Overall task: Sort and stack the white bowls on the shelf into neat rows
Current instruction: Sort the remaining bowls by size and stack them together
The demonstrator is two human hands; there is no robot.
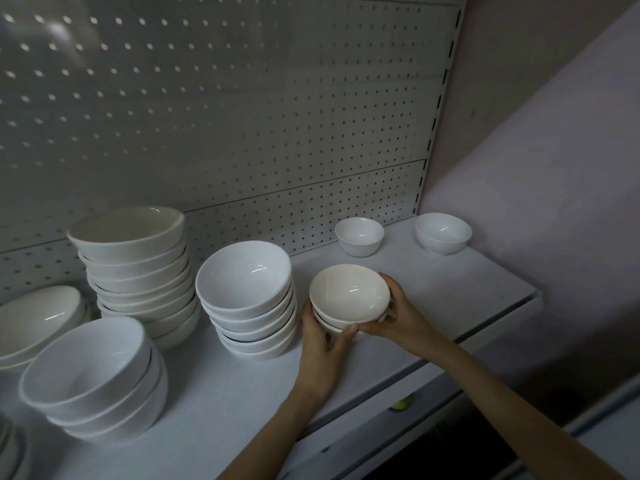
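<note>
A small stack of cream bowls [349, 296] stands on the white shelf [450, 282], right of centre. My left hand [320, 344] grips its left side, thumb against the lower bowl. My right hand [398, 315] holds the right side, fingers curled round the rim. To the left stand a stack of white bowls [247, 299], a taller stack [138, 268] behind, and a low stack [93, 379] at the front left. Two single small bowls sit at the back right, one [359, 236] near the pegboard and another [443, 233] by the wall.
A perforated pegboard [242, 116] backs the shelf and a pale wall [554, 150] closes its right end. More bowls [38, 323] lie at the far left. The shelf's front edge [433, 362] runs diagonally under my arms, with a lower shelf beneath.
</note>
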